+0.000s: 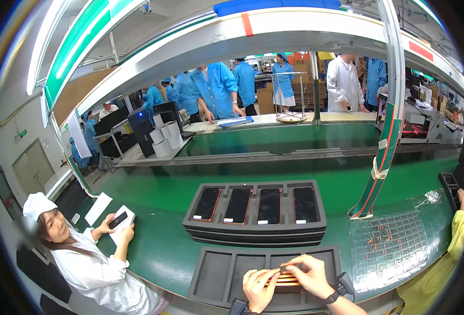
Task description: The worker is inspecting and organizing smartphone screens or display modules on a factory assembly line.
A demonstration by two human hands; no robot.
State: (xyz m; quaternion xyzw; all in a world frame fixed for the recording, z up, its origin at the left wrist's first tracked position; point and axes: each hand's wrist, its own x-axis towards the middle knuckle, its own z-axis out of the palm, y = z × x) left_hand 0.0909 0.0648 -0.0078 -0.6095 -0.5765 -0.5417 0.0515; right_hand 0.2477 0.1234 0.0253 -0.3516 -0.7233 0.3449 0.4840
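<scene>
Over the near black foam tray (211, 273), my two hands come together on a dark slab with bright orange-and-black stripes (287, 281). It resembles the phones with red-orange edges, but whether it is one piece or several stacked cannot be made out. My left hand (260, 287) grips its left side, fingers bent over the top. My right hand (310, 275) pinches the upper right edge with thumb and fingers. Just beyond, several black-screened phones (270, 206) lie in the compartments of a stack of foam trays (253, 237). The near tray's left compartments show bare foam.
On the green bench (158, 252), a clear plastic blister tray (387, 244) with small red parts lies to the right, below a metal post (395, 79). A person in white (100, 268) holds a phone and white box at left. A yellow sleeve (459, 231) reaches in at right.
</scene>
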